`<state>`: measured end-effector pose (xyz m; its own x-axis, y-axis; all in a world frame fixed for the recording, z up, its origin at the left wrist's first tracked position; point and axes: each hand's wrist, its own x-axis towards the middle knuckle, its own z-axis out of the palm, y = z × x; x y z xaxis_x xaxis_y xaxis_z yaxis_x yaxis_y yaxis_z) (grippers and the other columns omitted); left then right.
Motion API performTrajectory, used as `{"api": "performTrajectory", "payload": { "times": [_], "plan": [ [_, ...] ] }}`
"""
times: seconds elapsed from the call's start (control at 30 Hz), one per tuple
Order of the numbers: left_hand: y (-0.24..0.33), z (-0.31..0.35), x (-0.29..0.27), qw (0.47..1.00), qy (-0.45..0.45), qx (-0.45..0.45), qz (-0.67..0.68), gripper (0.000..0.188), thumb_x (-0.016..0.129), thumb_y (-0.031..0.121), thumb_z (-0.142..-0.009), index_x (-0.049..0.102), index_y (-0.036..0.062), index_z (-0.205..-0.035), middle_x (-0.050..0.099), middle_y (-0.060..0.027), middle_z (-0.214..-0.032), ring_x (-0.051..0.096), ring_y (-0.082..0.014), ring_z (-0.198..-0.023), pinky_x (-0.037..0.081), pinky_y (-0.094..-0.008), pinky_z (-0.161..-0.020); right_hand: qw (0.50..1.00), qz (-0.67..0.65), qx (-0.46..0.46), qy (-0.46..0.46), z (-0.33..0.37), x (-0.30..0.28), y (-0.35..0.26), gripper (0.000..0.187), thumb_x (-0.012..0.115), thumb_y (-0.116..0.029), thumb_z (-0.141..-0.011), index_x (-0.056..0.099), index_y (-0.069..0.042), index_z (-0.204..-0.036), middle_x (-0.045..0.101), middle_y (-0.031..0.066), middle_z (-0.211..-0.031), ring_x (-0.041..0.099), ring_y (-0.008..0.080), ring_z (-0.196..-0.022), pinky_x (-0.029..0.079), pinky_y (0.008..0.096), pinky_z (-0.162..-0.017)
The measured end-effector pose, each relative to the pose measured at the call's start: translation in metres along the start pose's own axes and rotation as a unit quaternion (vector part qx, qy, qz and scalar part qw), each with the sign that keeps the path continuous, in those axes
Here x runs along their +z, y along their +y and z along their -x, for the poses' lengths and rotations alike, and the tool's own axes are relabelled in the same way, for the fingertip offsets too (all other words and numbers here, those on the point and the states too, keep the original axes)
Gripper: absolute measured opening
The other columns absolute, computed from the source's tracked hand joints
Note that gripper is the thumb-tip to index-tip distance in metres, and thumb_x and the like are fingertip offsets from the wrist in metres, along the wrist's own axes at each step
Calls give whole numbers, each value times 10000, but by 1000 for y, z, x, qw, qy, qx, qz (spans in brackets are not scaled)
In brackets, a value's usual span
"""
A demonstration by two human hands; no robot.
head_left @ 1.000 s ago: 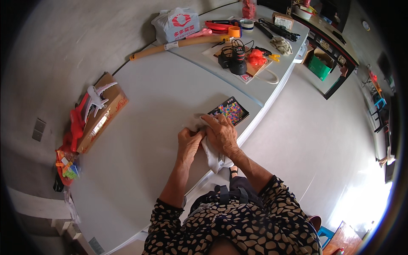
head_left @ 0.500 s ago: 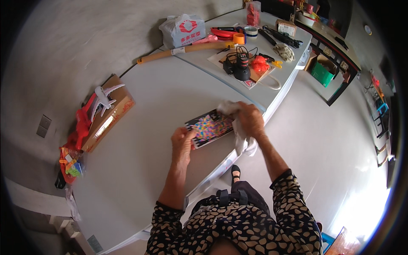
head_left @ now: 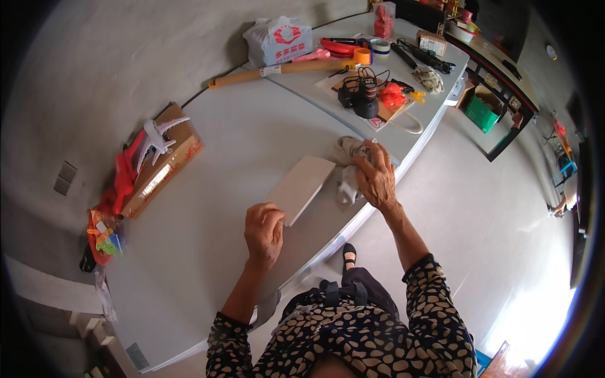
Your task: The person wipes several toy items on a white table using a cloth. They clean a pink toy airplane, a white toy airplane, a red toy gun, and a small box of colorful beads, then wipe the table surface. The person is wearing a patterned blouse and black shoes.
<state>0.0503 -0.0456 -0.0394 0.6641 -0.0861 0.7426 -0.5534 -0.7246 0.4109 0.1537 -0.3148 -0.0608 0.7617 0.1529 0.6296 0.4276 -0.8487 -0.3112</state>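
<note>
A flat rectangular panel, like a thin board or box, shows its plain pale face. Its near corner is pinched in my left hand, fingers curled and closed. To its right lies a crumpled grey-white cloth on the grey table. My right hand is closed on this cloth close to the table's edge, with part of it spilling out below the fingers. The panel's patterned face is turned out of sight. Whether its far end touches the table or cloth, I cannot tell.
A cardboard box with a white toy plane stands by the wall at left. Farther back lie a long brown tube, a plastic bag, a black device with cables, tape rolls and a glove.
The panel has been flipped from its colourful patterned face to its plain pale one. My right hand has come off it, lowering the cloth beside it.
</note>
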Motion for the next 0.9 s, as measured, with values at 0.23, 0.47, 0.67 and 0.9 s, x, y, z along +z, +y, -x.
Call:
{"api": "performTrajectory", "payload": {
  "times": [0.23,0.47,0.67,0.9],
  "plan": [
    [-6,16,-1,996,-36,33,-72,266,700,-91,-653,655,80,-851,597,-56,-886,584,-266,-867,491,-376,-722,993,-19,-83,-83,-7,-3,3,429,760,-277,-705,632,-171,-1101,519,120,-1184,483,353,-1101,485,450,-844],
    [-8,19,5,998,-34,19,-48,218,724,-61,-638,680,86,-793,602,-34,-844,599,-245,-840,523,-345,-672,981,-192,-42,7,-17,1,-48,449,737,-127,-699,620,-120,-1133,599,100,-1069,558,313,-1006,520,405,-802],
    [-9,28,-1,993,-90,0,-75,233,726,-63,-637,697,82,-817,620,-40,-844,606,-245,-806,528,-323,-657,958,-162,-182,-149,1,24,-135,433,798,-196,-633,668,-153,-1044,583,19,-1130,543,317,-1021,550,425,-762],
    [-10,18,1,997,-64,12,-31,245,736,-79,-625,684,79,-805,621,-28,-818,624,-241,-835,538,-327,-675,974,-36,-149,-170,-16,34,-120,317,704,-132,-663,690,-171,-977,626,-48,-1106,559,312,-996,540,414,-699]
  ]
}}
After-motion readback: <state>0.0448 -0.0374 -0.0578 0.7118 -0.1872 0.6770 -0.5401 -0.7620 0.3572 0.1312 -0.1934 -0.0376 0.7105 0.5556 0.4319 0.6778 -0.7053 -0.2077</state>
